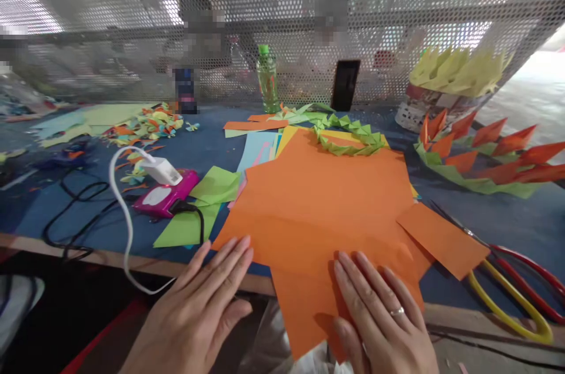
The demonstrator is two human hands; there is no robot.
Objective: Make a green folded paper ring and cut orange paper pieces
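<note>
A stack of orange paper sheets (326,203) lies on the blue table (88,221), overhanging its front edge. My right hand (379,315), wearing a ring, lies flat on the lower part of the top sheet with fingers stretched out. My left hand (203,309) rests flat and open at the table's front edge, fingertips touching the left edge of the orange stack. A smaller orange piece (441,239) lies to the right of the stack. Neither hand grips anything.
Scissors with red and yellow handles (521,286) lie at the right. A pink phone (165,194) with a white charger (161,171) and cables sits left. Green sheets (198,209), a folded green ring (348,136), orange-green folded shapes (489,162), a green bottle (267,80), mesh screen behind.
</note>
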